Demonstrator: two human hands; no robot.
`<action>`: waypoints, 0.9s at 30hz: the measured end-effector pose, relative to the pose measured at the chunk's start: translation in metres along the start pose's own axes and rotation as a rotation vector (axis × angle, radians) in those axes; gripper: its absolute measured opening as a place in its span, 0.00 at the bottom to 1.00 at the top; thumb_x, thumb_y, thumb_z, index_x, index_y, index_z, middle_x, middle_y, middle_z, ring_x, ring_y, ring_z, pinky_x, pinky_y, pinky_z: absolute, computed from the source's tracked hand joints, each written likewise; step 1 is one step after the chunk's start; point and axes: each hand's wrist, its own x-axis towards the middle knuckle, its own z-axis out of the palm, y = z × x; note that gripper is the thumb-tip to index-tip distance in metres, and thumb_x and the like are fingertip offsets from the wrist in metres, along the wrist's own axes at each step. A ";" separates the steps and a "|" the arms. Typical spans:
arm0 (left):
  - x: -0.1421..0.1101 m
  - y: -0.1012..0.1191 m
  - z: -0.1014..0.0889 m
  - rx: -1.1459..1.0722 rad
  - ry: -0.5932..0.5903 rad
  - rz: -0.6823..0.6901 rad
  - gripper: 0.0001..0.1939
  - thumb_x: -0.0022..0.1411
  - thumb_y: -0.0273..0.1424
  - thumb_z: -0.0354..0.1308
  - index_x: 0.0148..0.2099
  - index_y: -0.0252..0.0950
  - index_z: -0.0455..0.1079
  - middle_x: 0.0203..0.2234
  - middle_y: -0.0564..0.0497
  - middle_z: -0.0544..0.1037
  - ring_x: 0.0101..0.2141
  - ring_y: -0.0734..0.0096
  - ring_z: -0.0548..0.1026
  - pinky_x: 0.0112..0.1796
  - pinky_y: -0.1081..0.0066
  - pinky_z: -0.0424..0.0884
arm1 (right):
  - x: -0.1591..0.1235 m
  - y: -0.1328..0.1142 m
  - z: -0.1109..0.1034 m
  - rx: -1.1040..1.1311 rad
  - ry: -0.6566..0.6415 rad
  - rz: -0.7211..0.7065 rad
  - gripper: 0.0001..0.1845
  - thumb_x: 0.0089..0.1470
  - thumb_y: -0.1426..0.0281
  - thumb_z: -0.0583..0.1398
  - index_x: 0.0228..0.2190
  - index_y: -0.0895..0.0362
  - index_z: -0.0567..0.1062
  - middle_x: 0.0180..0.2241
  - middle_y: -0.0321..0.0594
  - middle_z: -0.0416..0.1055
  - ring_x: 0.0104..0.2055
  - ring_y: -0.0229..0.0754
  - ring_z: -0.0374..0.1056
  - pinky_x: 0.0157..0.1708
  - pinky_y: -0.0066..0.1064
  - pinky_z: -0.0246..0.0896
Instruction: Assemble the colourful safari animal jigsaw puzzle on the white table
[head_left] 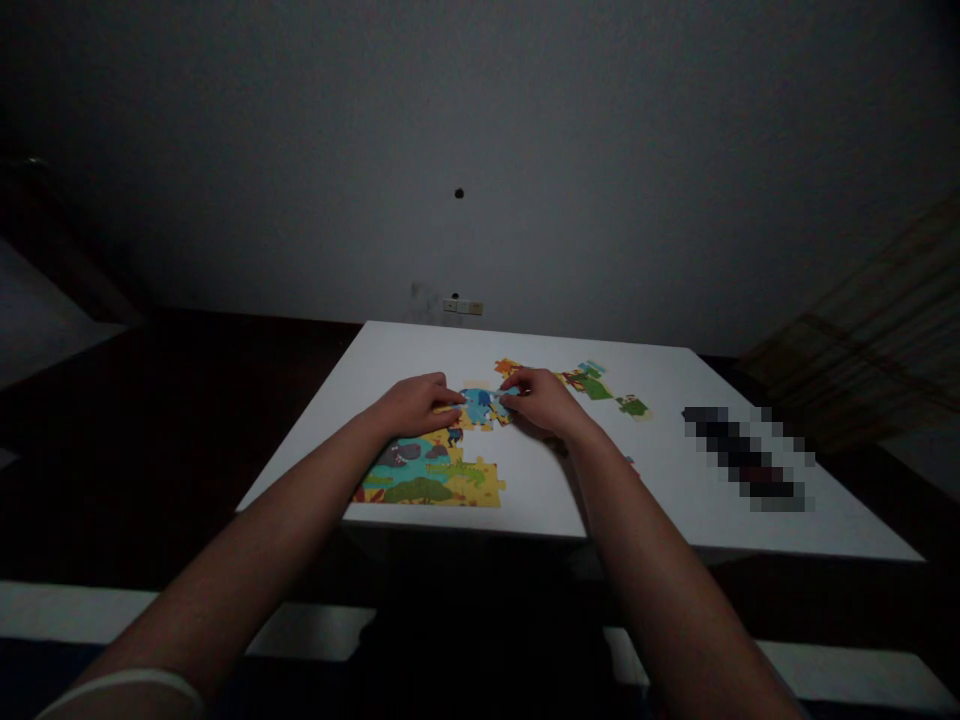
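Note:
My left hand (420, 405) has its thumb and forefinger closed at the left edge of a group of jigsaw puzzle pieces (477, 404) with a blue elephant on them. Opposite it, my right hand (546, 402) pinches a blue and yellow jigsaw puzzle piece (507, 403) at the right side of that group. Whether this piece is locked to the elephant group I cannot tell. Below my left hand lies a joined puzzle section (427, 480) with a hippo, a crocodile and green bushes. My left hand and forearm cover part of its upper left.
Beyond my right hand lie more puzzle pieces (592, 382), with a loose green piece (634, 407) beside them. A dark, pixelated object (742, 455) rests at the right of the white table (652, 490). A grey wall with a socket strip (463, 307) stands behind.

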 end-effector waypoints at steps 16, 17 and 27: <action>-0.001 0.002 -0.003 -0.028 -0.011 -0.025 0.20 0.64 0.43 0.52 0.55 0.43 0.71 0.36 0.50 0.72 0.34 0.70 0.68 0.37 0.72 0.60 | -0.006 -0.003 0.000 -0.138 -0.006 0.029 0.11 0.50 0.61 0.58 0.34 0.53 0.75 0.35 0.42 0.76 0.34 0.44 0.68 0.33 0.34 0.60; 0.000 0.002 -0.003 -0.025 -0.016 -0.026 0.21 0.64 0.44 0.52 0.55 0.43 0.71 0.36 0.50 0.72 0.34 0.69 0.68 0.37 0.72 0.60 | -0.006 -0.003 0.000 -0.137 -0.007 0.029 0.11 0.50 0.61 0.58 0.34 0.53 0.75 0.35 0.42 0.76 0.34 0.44 0.68 0.33 0.34 0.61; 0.001 0.001 -0.002 -0.018 -0.026 -0.047 0.21 0.63 0.45 0.52 0.54 0.45 0.72 0.36 0.48 0.73 0.36 0.67 0.70 0.36 0.70 0.61 | -0.008 -0.006 -0.002 0.003 -0.010 -0.078 0.19 0.52 0.73 0.52 0.45 0.52 0.73 0.44 0.40 0.74 0.40 0.41 0.69 0.40 0.32 0.62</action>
